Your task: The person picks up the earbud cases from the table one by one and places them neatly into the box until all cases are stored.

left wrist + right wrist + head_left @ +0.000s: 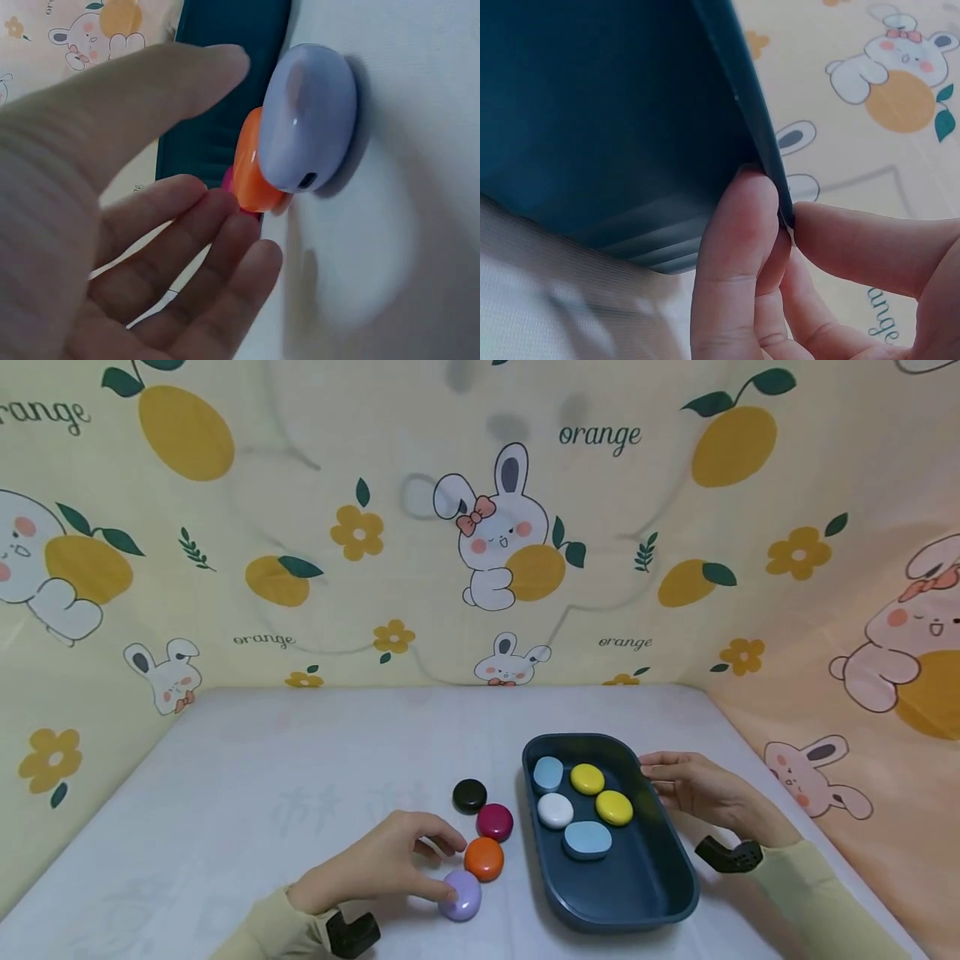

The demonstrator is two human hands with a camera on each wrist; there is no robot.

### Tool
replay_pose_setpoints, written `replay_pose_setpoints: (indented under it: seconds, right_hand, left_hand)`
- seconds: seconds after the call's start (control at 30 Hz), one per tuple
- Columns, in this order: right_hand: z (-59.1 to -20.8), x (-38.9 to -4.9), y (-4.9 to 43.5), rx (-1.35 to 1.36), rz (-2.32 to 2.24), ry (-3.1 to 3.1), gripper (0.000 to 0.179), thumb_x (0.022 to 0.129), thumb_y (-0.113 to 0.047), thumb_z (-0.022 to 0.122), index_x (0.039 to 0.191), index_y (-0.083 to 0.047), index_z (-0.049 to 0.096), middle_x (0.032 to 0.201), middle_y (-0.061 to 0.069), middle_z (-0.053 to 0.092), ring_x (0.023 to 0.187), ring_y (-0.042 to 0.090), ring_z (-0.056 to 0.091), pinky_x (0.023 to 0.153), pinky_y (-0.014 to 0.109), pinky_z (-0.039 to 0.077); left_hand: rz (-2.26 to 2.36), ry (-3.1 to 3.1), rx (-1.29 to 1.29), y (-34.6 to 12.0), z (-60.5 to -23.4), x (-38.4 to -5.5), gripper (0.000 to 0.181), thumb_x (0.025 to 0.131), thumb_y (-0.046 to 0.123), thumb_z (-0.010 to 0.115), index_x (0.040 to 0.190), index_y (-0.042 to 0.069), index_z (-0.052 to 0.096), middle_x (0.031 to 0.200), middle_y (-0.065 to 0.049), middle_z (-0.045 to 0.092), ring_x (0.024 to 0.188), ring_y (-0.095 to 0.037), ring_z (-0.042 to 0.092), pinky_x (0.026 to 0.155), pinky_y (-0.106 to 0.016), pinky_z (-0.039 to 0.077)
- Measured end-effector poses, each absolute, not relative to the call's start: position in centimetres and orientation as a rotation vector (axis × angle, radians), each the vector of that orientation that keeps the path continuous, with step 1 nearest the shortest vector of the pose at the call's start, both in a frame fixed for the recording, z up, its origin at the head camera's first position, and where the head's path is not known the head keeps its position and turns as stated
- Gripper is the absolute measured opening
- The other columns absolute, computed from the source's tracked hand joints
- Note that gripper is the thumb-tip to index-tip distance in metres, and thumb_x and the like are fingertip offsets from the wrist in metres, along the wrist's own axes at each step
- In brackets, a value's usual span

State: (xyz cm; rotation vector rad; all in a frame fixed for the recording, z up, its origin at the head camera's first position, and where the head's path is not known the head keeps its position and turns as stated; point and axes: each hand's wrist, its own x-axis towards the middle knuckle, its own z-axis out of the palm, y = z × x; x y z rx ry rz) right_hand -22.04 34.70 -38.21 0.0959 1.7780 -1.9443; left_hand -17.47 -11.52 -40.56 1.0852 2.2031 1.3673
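My left hand (386, 860) hovers beside a glossy lavender rounded piece (461, 896), thumb overlapping it in the head view and fingers near a round orange piece (483, 859). In the left wrist view the thumb and fingers are spread around a gap, and the lavender piece (309, 120) has a small dark slot at one end. A dark red piece (495, 822) and a black piece (469, 796) continue the row behind. My right hand (701, 789) pinches the rim of a dark blue tray (652, 893) at its right side, between thumb and finger (736, 247).
Inside the tray sit several rounded pieces: a white one (555, 811), yellow ones (614, 808) and light blue ones (588, 841). A white cloth (300, 752) covers the table. Behind it hangs a curtain (405, 635) printed with rabbits and oranges.
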Motion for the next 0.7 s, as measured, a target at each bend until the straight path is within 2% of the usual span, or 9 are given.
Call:
replay_pose_setpoints:
  seconds: [0.3,0.7]
  right_hand:
    - [-38.11,-22.21,34.83,0.078,-1.935,1.781,0.017,0.101,-0.009,0.056,0.115,-0.006,0.064,0.108,0.009,0.068,0.089,0.021,0.065,0.086,0.034,0.054]
    - [-38.32,-22.23,34.83,0.083,-1.937,1.774,0.016,0.101,-0.008,0.055,0.113,-0.007,0.066,0.107,0.008,0.068,0.09,0.02,0.065,0.088,0.034,0.053]
  left_hand:
    - [1.326,2.186,1.093,-11.02,-41.18,-17.37,0.038,0.074,0.022,0.089,0.106,0.01,0.071,0.099,0.005,0.068,0.093,-0.014,0.063,0.085,-0.03,0.053]
    - [1.275,2.156,1.128,-10.65,-41.61,-17.01,0.044,0.073,0.018,0.089,0.112,0.013,0.069,0.107,0.011,0.066,0.095,-0.006,0.061,0.087,-0.028,0.052]
